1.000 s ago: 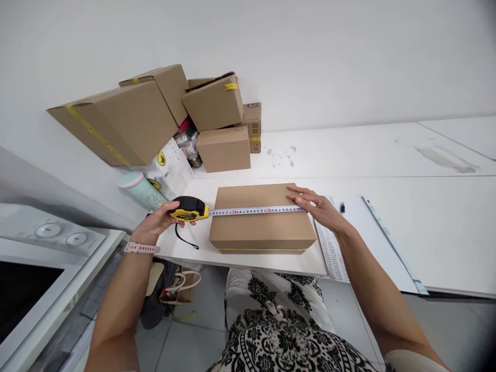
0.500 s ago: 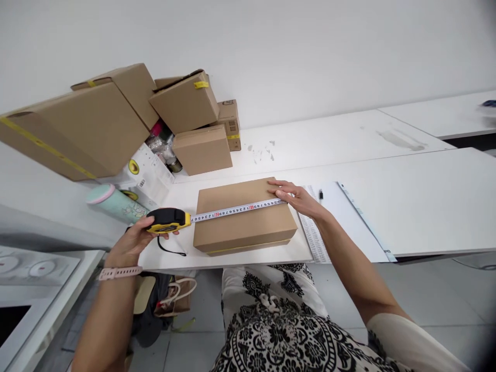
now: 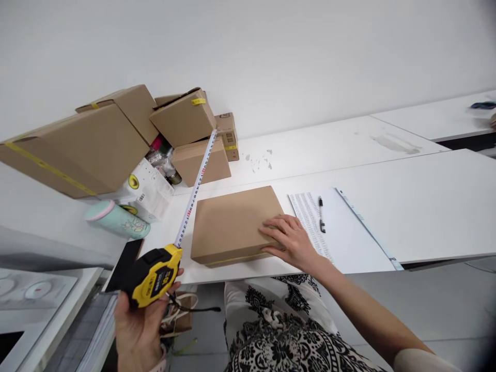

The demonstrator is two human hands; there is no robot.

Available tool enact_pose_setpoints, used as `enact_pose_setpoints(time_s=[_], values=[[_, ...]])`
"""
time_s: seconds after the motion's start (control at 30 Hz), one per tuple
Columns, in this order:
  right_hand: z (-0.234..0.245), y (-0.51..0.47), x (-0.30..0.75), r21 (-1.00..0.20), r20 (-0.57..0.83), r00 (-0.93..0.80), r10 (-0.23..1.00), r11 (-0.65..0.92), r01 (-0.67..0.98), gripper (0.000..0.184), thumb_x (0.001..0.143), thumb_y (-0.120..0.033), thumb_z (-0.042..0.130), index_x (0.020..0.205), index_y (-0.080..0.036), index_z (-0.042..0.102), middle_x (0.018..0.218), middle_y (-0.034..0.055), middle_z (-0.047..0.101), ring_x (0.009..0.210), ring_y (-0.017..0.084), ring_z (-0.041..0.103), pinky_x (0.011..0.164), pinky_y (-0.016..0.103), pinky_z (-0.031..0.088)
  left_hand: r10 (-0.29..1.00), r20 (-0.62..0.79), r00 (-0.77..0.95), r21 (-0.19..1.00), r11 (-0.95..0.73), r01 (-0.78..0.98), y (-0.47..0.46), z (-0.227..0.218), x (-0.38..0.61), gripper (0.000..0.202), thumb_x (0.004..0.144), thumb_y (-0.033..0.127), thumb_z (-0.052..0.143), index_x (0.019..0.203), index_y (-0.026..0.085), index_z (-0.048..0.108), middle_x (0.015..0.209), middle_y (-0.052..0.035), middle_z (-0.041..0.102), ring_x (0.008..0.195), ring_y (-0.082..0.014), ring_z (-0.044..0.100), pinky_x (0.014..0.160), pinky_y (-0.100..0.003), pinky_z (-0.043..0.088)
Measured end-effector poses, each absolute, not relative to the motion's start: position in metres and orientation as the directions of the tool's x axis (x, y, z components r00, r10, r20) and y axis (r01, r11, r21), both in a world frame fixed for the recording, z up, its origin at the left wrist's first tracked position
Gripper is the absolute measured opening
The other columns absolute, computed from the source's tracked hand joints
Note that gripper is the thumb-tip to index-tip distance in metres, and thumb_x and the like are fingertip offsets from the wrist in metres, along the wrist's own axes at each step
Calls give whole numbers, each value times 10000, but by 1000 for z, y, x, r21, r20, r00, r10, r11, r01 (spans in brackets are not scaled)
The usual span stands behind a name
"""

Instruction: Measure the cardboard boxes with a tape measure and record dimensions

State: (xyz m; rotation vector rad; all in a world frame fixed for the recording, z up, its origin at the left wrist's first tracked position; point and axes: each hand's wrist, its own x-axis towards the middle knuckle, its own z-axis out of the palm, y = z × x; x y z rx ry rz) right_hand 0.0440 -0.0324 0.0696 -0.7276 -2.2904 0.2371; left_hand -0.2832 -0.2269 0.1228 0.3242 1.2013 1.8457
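My left hand [image 3: 141,323] is closed round a yellow and black tape measure [image 3: 157,277], held low at the table's front edge. Its white blade [image 3: 192,199] sticks out, slanting up and away to the left of a closed cardboard box [image 3: 234,221]. A black wrist strap dangles from the case. My right hand [image 3: 290,240] rests on the right end of that box, fingers stretched over its top and front edge. Right of the box, a pen [image 3: 321,214] lies on printed paper sheets [image 3: 349,237].
Several cardboard boxes [image 3: 186,121] are stacked at the back left against the wall. A mint-green bottle [image 3: 116,218] lies by a white carton [image 3: 149,188] with avocado pictures. A dark flat object [image 3: 126,263] lies at the table's left corner. A white appliance [image 3: 34,294] stands at lower left.
The tape measure has come off the box top, lowered toward me, its blade swinging up and left. My right hand let go of the blade's end and moved to the box's near right edge.
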Motion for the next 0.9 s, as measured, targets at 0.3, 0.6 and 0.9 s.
enact_pose_setpoints(time_s=[0.3,0.6,0.9], values=[[82,-1,-13,-489,600,-387,700,704,516,303,1006,-429,481,1101,-276,725,1069,104,715,969,292,592,849,465,450,656,-239,-716,912,-102,-398,-219,125,-198,599,441,668,912,953,381,794,977,38,814,871,-329,773,628,-346,664],[104,112,3,-687,471,-250,846,530,498,361,994,-307,403,1142,-237,725,1192,94,712,1104,291,613,984,468,475,761,-337,-554,907,105,-408,-226,96,-196,490,631,631,838,921,239,799,1045,-90,802,1086,-438,706,764,-472,654],[108,137,-24,-633,374,-411,832,552,542,388,987,-198,400,1204,-180,721,1285,105,696,1168,269,638,1022,413,478,746,-359,-560,896,109,-430,-222,95,-195,423,644,556,875,916,242,795,991,-57,809,1024,-390,740,696,-400,656]])
